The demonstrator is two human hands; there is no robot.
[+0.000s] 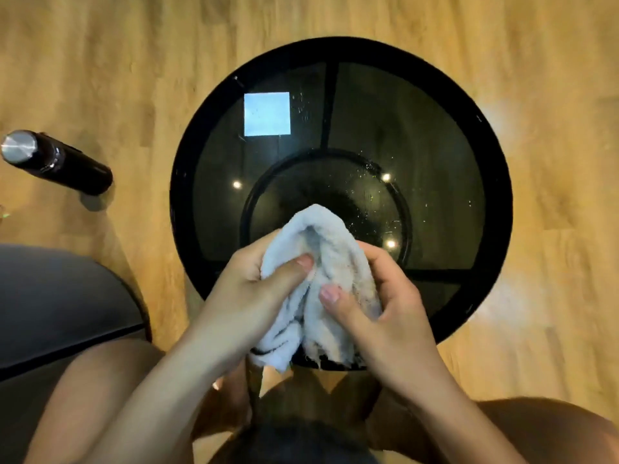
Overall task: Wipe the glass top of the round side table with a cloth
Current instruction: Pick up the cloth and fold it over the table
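White cloth (335,242) tight in curled left hand (248,286) and curled right hand (397,304).

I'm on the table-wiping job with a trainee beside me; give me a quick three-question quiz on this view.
1. True or false: one hand alone grips the cloth.
2. The dark bottle is: A on the table; B on the floor left of it; C in a hand.
3. Is the cloth spread flat or bunched up?
Key: 1 false, the left hand and right hand both grip it; 2 B; 3 bunched up.
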